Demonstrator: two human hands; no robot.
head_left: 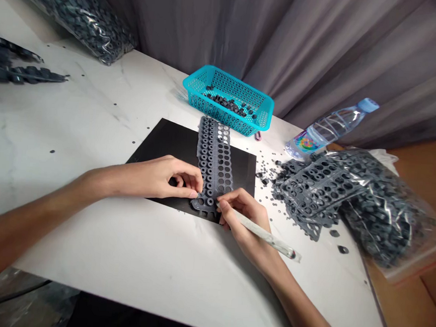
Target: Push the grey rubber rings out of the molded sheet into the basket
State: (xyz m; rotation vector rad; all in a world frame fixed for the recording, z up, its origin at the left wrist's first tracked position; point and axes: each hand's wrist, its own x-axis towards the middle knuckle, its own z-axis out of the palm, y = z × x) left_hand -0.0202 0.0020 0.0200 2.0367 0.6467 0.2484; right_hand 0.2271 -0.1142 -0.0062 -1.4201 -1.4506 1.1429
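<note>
A grey rubber strip (214, 158) full of small rings and punched holes lies on a black mat (167, 140). My left hand (165, 177) is curled, its fingertips pressing on the strip's near left edge. My right hand (242, 220) grips a pale stick-like tool (261, 232) like a pen, with its tip at the strip's near end.
A teal basket (228, 100) with small grey rings stands behind the mat. A water bottle (328, 129) lies at the right, beside a heap of used grey strips (316, 190) and a clear bag of parts (389, 220). More bags (79, 12) and strips (11, 67) sit far left.
</note>
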